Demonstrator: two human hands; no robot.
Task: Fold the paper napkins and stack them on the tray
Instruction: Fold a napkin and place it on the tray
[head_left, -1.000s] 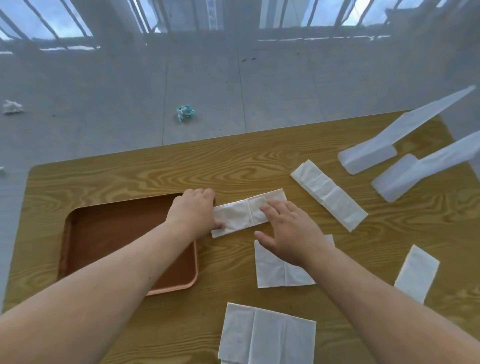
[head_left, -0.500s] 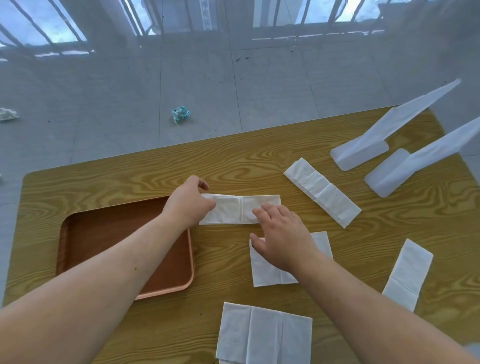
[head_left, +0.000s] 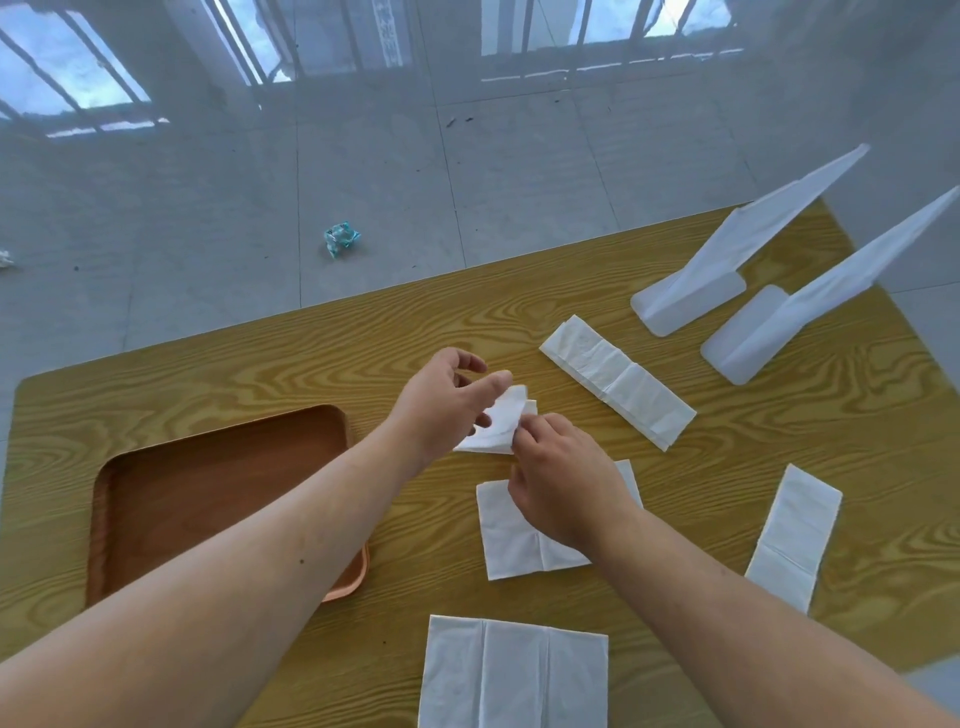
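Note:
A white paper napkin (head_left: 497, 426) is bent over on itself at the middle of the wooden table (head_left: 291, 364). My left hand (head_left: 441, 405) lifts its left end with thumb and fingers. My right hand (head_left: 563, 480) pinches its right side, resting over a square napkin (head_left: 511, 540). The brown tray (head_left: 208, 493) lies to the left, partly under my left forearm, with nothing visible in it. A long folded napkin (head_left: 618, 382) lies to the right, another strip (head_left: 792, 535) at the right edge, and a wider napkin (head_left: 511, 673) close to me.
Two white plastic stands (head_left: 691, 299) (head_left: 748, 340) rise at the table's far right corner. On the tiled floor beyond the table lies a crumpled teal wrapper (head_left: 340, 240), with a bit of white paper (head_left: 5, 258) at the far left.
The napkin lay flat as a long strip between my hands. My left hand has lifted its left end and swung it over toward the right hand, doubling the strip.

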